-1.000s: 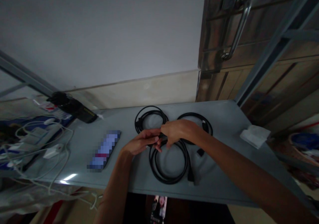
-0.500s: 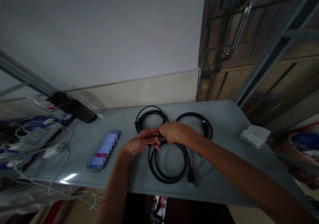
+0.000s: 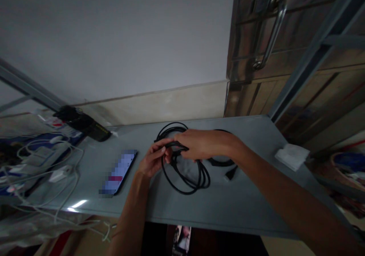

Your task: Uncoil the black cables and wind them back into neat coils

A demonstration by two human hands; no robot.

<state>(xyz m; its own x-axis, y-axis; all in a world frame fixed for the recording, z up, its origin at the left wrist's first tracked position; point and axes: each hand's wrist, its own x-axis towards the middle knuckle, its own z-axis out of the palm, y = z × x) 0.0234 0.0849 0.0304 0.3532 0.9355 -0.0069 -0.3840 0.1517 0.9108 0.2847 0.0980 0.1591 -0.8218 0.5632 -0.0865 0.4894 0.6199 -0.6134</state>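
leads (image 3: 77, 174): white, tangled, far left, some hanging past the front edge. A snag on one could pull others down.
bottle (image 3: 85, 127): black, back left of the worktop (image 3: 248, 206); upright or lying, cannot tell. Opaque, contents not visible.
phone (image 3: 118, 173): flat, screen up, near the left forearm (image 3: 132, 210). A sideways elbow could shove it.
left hand (image 3: 154, 159): grip pinched closed, thumb against fingers, on strands of the held coil (image 3: 177, 145). A slack pinch could let a strand spring out.
back coil (image 3: 171, 128): black, behind the hands, partly covered. Close enough that loops could hook together.
held coil: black cable, far side between the two hands, loops spreading unevenly toward the front. Uneven loops could cross and knot.
right hand (image 3: 196, 144): back up, grip curled closed over the held coil's other side; fingertips mostly hidden, so firmness cannot be judged.
right coil (image 3: 221, 163): black, largely behind the right hand and wrist. A low wrist could drag it.
plug (image 3: 231, 171): dark, beside the right forearm (image 3: 265, 187); whose cable, unclear.
paper (image 3: 292, 156): white, right end.
basket (image 3: 342, 173): far right, off the worktop; something blue inside, too blurred to name.
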